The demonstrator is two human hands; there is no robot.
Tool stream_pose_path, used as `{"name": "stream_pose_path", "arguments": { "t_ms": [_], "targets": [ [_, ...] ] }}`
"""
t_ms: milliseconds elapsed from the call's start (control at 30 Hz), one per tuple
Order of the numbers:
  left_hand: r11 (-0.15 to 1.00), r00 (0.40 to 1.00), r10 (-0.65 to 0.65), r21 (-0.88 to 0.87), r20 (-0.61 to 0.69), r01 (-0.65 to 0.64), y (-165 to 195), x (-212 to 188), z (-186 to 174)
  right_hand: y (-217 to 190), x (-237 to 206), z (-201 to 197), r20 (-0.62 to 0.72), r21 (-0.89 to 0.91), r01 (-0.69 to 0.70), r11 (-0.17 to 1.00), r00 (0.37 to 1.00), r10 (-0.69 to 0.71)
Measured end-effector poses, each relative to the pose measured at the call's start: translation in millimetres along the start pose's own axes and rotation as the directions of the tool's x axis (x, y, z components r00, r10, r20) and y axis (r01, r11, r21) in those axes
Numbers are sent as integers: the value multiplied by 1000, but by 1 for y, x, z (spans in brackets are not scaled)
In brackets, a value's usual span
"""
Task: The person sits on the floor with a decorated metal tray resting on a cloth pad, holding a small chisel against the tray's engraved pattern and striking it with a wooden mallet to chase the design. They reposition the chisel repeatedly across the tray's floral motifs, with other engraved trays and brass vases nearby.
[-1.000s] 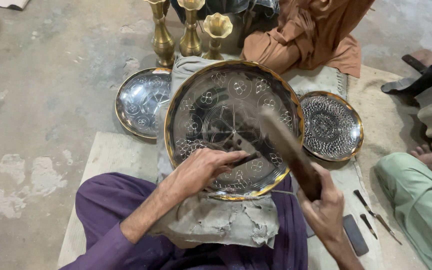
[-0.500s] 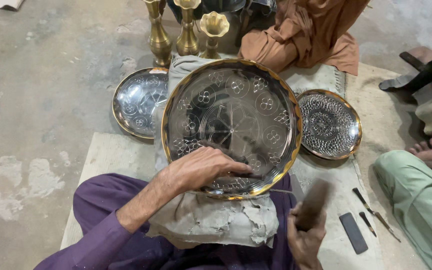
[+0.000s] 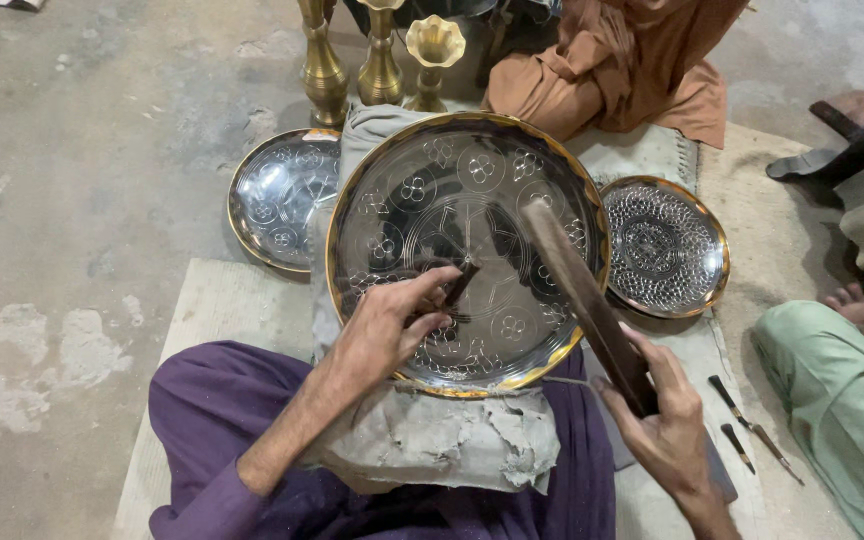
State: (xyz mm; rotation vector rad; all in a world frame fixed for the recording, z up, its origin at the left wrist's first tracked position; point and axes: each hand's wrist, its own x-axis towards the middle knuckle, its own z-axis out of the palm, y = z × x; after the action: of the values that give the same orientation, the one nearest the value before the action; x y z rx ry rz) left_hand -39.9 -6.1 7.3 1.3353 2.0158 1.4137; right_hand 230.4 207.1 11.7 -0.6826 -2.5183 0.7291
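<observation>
Left hand [image 3: 392, 325] pinches a small chisel [image 3: 459, 283] upright on the large engraved tray [image 3: 422, 200] across the lap, while the right hand [image 3: 664, 425], low a moment ago, now grips the raised wooden mallet [image 3: 582, 300] over it.

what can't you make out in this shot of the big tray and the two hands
Head view only:
- Punch tip: too small and dark to tell whether it touches the tray.
- Left hand: covers the tray's pattern beneath it.
- Mallet: blurred; its grip is hidden inside the right hand.
- Vases: tops cut off by the top edge.
- Small tools: too small to identify.
</observation>
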Motion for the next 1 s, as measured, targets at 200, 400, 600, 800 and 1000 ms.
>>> {"name": "stream_pose_path", "arguments": {
  "t_ms": [200,400,600,800,1000],
  "targets": [
    [998,997,62,19,46,-63,-5,3,0,-26,48,-20,1,-98,85,992,996,-85],
    [993,993,120,27,-21,-119,-5,-2,3,-52,77,-40,184,-328,278,903,956,-228],
    [997,998,-32,70,-50,35,1,-5,8,-72,96,-28,261,-333,277,901,946,-194],
    [996,989,-46,63,-144,55,4,-13,13,-80,109,-28,160,-185,373,909,924,-347],
    [999,958,-13,24,-286,21,-2,-20,25,-89,118,-26,167,-232,362,903,929,-330]
  ]
}}
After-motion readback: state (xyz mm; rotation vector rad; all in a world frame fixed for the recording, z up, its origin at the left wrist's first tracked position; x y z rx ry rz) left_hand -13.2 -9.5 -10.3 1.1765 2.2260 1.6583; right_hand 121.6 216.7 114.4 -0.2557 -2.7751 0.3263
